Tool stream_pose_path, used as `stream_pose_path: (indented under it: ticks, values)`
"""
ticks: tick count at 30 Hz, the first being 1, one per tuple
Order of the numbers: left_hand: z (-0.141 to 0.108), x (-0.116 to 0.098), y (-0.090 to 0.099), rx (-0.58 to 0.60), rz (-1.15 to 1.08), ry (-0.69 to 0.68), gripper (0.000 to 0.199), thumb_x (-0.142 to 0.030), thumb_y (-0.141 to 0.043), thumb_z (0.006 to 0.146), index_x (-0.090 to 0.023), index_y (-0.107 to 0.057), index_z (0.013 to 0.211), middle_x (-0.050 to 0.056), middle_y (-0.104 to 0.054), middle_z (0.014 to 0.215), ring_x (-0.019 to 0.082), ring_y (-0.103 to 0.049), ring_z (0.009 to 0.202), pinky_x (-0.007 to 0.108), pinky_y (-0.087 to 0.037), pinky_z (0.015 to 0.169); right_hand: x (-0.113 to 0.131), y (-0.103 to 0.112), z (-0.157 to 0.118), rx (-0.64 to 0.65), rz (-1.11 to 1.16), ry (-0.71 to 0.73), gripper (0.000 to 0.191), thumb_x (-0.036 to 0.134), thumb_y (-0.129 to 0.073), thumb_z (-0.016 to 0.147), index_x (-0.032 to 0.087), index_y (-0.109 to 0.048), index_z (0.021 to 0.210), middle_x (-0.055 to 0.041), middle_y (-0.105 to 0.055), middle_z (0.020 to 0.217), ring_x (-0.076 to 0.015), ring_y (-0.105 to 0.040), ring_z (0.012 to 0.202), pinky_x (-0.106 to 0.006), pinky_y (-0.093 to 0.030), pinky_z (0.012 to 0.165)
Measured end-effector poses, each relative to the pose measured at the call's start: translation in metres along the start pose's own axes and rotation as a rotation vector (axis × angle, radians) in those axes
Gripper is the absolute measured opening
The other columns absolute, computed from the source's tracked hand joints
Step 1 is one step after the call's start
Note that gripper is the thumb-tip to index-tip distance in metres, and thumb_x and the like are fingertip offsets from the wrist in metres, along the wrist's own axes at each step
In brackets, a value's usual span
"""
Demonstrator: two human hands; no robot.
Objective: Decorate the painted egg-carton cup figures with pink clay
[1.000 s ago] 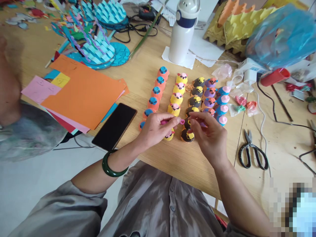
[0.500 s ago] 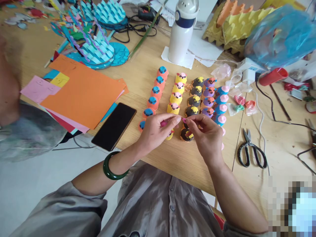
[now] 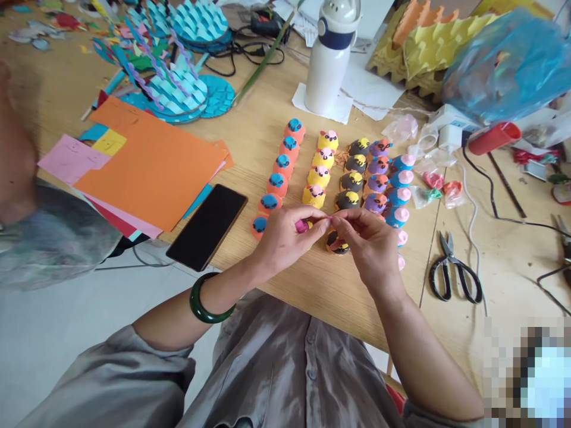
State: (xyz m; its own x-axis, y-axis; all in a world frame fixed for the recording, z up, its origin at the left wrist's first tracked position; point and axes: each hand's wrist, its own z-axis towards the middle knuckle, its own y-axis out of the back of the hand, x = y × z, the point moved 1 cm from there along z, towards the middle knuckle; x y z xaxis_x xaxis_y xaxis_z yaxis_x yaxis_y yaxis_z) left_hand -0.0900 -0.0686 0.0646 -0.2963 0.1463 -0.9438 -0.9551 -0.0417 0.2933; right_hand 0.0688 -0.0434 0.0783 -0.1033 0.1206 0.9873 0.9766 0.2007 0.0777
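Magenta piece sits pinched between the closed fingertips of the left hand and right hand, just above rows of painted cup-shaped figures on the wooden table.

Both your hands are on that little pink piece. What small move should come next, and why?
Probably seat the pink piece on the yellow figure under your left hand: the yellow figures above it wear pink tops, and your right hand is already pinching there. That figure is mostly hidden, so this is uncertain.
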Motion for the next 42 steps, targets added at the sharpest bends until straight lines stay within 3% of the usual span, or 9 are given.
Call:
stream_pose_path:
  ticks: [6, 13, 22, 27, 33, 42]
  values:
    - [-0.001, -0.004, 0.002, -0.032, 0.058, -0.049, 0.024, -0.034, -0.062, 0.096, -0.016, -0.078, 0.093, 0.006, -0.079, 0.090, 0.014, -0.071, 0.076, 0.024, -0.053, 0.065, 0.001, 0.001, 0.003, -0.019, -0.022, -0.014, 0.026, 0.043, -0.078, 0.079, 0.018, -0.070, 0.079, 0.0022, -0.065, 0.066, -0.0088, -0.060, 0.049, -0.020, -0.052, 0.042]
    - [0.002, 0.000, 0.003, -0.123, 0.080, -0.117, 0.015, -0.028, -0.067, 0.093, -0.017, -0.076, 0.087, 0.002, -0.075, 0.076, 0.011, -0.066, 0.062, 0.022, -0.053, 0.059, 0.001, -0.001, 0.003, 0.034, 0.004, -0.022, 0.032, 0.050, -0.074, 0.083, 0.019, -0.072, 0.087, 0.0009, -0.067, 0.069, -0.0090, -0.059, 0.052, -0.022, -0.057, 0.046]
    - [0.001, 0.003, 0.005, -0.161, 0.077, -0.066, 0.017, -0.030, -0.067, 0.093, -0.017, -0.076, 0.087, 0.003, -0.076, 0.078, 0.013, -0.072, 0.069, 0.021, -0.055, 0.061, 0.001, -0.009, 0.003, 0.052, 0.079, -0.081, 0.036, 0.054, -0.080, 0.077, 0.019, -0.069, 0.078, 0.0014, -0.067, 0.065, -0.0095, -0.059, 0.050, -0.024, -0.059, 0.047]
    - [0.003, 0.001, 0.009, -0.140, 0.020, 0.014, 0.026, -0.037, -0.064, 0.094, -0.017, -0.078, 0.104, 0.008, -0.081, 0.099, 0.014, -0.074, 0.078, 0.022, -0.057, 0.066, 0.004, -0.012, 0.007, 0.060, 0.024, -0.084, 0.035, 0.053, -0.078, 0.078, 0.020, -0.068, 0.076, 0.0016, -0.065, 0.061, -0.0107, -0.060, 0.050, -0.025, -0.059, 0.048]
    - [0.007, 0.003, 0.017, -0.127, 0.072, 0.006, 0.019, -0.032, -0.067, 0.092, -0.018, -0.079, 0.089, 0.004, -0.079, 0.083, 0.012, -0.069, 0.068, 0.021, -0.052, 0.063, 0.007, -0.013, 0.013, 0.139, -0.013, -0.122, 0.040, 0.057, -0.078, 0.076, 0.019, -0.068, 0.078, 0.0015, -0.064, 0.062, -0.0109, -0.060, 0.049, -0.025, -0.059, 0.046]
    - [0.017, 0.003, 0.028, -0.136, -0.037, 0.078, 0.023, -0.038, -0.067, 0.092, -0.019, -0.080, 0.096, 0.005, -0.080, 0.086, 0.015, -0.072, 0.075, 0.022, -0.056, 0.068, 0.010, -0.026, 0.030, 0.100, -0.046, -0.031, 0.034, 0.049, -0.081, 0.075, 0.018, -0.067, 0.079, 0.0004, -0.068, 0.064, -0.0102, -0.061, 0.052, -0.022, -0.056, 0.047]
